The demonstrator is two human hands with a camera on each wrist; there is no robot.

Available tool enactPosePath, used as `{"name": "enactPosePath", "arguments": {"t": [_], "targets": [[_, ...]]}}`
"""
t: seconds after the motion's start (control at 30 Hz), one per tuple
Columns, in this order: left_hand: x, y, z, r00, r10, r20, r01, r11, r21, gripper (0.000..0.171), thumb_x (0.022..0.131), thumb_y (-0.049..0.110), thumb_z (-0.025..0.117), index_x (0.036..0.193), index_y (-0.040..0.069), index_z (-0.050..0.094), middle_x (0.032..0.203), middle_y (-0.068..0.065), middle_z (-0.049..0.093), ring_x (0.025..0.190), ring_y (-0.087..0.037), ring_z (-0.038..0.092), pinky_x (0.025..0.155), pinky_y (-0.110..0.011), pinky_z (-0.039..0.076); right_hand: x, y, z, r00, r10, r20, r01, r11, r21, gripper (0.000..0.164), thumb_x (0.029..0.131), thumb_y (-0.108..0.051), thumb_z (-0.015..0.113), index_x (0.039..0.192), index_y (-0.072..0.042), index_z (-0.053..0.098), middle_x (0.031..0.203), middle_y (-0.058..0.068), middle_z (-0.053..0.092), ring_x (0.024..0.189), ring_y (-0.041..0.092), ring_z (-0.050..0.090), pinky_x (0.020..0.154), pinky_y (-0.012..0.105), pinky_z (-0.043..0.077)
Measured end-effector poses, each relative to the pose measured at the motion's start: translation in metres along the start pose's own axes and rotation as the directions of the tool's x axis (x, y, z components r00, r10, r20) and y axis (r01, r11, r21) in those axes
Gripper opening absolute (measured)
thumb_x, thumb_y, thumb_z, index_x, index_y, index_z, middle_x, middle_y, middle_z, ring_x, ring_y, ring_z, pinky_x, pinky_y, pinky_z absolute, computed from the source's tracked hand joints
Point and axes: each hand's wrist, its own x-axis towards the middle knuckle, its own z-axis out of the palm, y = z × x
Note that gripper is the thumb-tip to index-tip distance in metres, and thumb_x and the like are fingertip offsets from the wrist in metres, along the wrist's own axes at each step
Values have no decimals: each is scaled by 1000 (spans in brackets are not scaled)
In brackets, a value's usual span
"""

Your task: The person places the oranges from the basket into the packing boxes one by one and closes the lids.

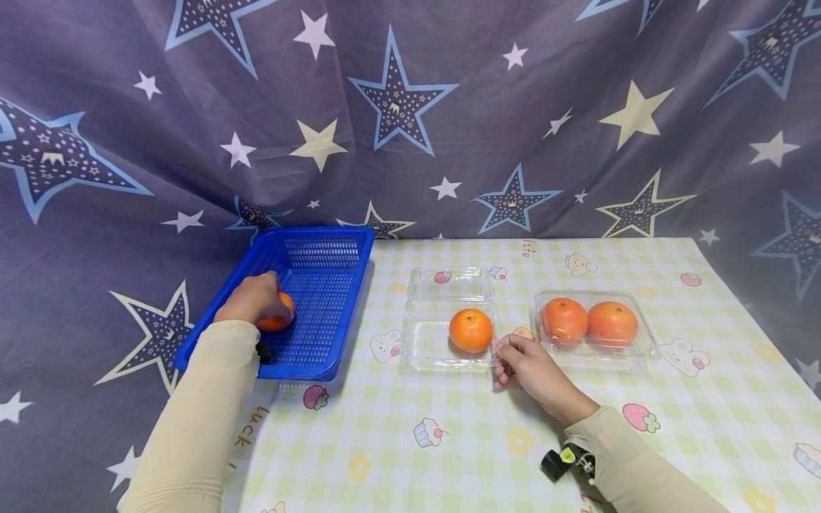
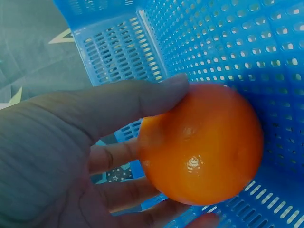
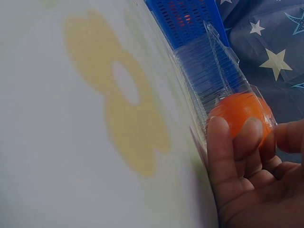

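My left hand is inside the blue basket at the table's left edge, gripping an orange. In the left wrist view the thumb and curled fingers wrap that orange just above the basket's mesh floor. My right hand pinches the near right corner of an open clear plastic box holding one orange. The right wrist view shows the fingers against the box wall, the orange behind it.
A second clear box to the right holds two oranges. The table wears a pale checked cloth with cartoon prints. A star-patterned curtain hangs behind and drapes the left side.
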Motion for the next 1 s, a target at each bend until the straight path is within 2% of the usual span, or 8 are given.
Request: {"name": "enactPosePath", "arguments": {"t": [0.17, 0.37, 0.5, 0.83, 1.0], "targets": [[0, 1, 1, 999, 5, 37, -4, 1000, -30, 64, 81, 21, 86, 127, -4, 51, 119, -29, 59, 103, -44, 58, 85, -54, 55, 0, -1, 0, 1000, 1, -1, -1, 1000, 5, 23, 109, -13, 42, 104, 9, 49, 80, 9, 53, 68, 17, 54, 71, 35, 62], [-3, 2, 0, 994, -8, 112, 13, 999, -44, 71, 79, 24, 90, 133, -5, 53, 122, -29, 59, 105, -44, 58, 83, -51, 55, 0, -1, 0, 1000, 3, -1, -3, 1000, 7, 22, 109, -12, 42, 104, 8, 49, 80, 8, 53, 68, 17, 54, 71, 35, 62], [-4, 4, -1, 992, -5, 130, 9, 999, -36, 76, 78, 26, 90, 136, -5, 53, 124, -30, 58, 106, -45, 57, 84, -53, 55, 0, -1, 0, 1000, 1, -2, -1, 1000, 4, 22, 109, -13, 42, 104, 8, 49, 80, 8, 53, 68, 17, 54, 71, 35, 62], [-1, 4, -1, 994, 48, 101, -48, 999, -6, 79, 77, 30, 92, 136, -6, 55, 124, -29, 60, 107, -44, 59, 90, -57, 55, 1, 1, 0, 1000, 3, 1, -3, 1000, 4, 23, 109, -13, 43, 103, 8, 49, 80, 8, 54, 68, 17, 54, 71, 35, 62], [-2, 7, -1, 996, 52, 77, -51, 999, -15, 79, 78, 28, 91, 137, -6, 54, 125, -30, 59, 107, -45, 60, 92, -58, 55, 0, 0, 0, 1000, 1, -1, -1, 1000, 3, 23, 109, -13, 43, 104, 9, 49, 80, 8, 54, 68, 17, 54, 71, 35, 62]]}}
